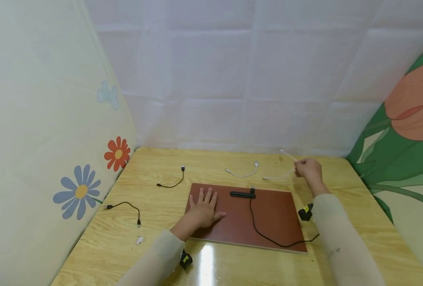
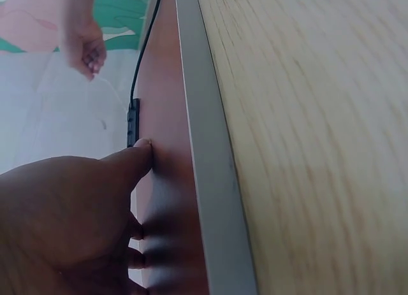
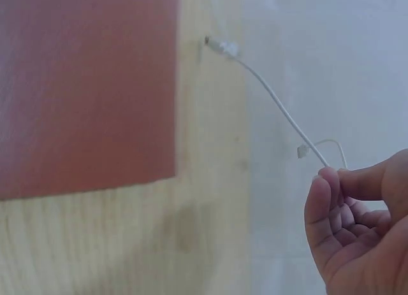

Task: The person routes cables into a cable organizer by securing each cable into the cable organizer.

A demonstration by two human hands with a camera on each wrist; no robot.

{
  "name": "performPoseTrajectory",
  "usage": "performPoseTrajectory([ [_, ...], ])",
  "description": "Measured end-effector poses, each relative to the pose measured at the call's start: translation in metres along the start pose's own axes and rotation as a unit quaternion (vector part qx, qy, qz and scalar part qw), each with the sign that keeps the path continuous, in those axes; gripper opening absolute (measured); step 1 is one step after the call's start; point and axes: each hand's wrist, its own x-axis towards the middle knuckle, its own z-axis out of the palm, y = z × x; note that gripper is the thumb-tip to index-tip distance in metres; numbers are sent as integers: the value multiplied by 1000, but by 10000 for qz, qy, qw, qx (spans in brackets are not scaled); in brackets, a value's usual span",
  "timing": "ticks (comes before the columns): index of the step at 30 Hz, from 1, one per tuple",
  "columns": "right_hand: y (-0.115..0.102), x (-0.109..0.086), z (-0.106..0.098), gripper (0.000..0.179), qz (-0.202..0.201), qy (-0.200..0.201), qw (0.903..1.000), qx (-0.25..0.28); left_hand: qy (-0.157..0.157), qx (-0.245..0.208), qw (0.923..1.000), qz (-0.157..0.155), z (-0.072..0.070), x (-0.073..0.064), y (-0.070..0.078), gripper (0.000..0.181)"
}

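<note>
My right hand pinches a short white USB cable between thumb and forefinger, above the table's back right. Both of the cable's ends hang free of the fingers. Spread flat, my left hand rests on the left part of a reddish-brown board. In the left wrist view its thumb touches the board's surface. Near the board's back edge lies a black USB hub, with a black plug at its right end and a black cord running off to the right beneath the right forearm.
A second white cable lies behind the board. Two short black cables lie at left, one farther back and one nearer. A small white piece sits near the front left. A white cloth wall stands behind the table.
</note>
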Motion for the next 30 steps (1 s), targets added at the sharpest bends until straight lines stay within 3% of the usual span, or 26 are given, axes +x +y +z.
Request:
performPoseTrajectory([
  [9, -23, -13, -4, 36, -58, 27, 9966, 823, 42, 13, 10000, 15, -3, -3, 1, 81],
  [19, -43, -37, -5, 38, -20, -30, 9935, 1135, 164, -81, 9998, 72, -2, 8, -2, 81],
  [25, -50, -49, -2, 36, -125, -68, 9903, 1384, 423, -309, 9985, 161, -7, 13, -1, 76],
  [30, -56, -62, 2, 33, -306, -165, 9880, 1507, 1011, -422, 9930, 453, -14, 16, 7, 67],
])
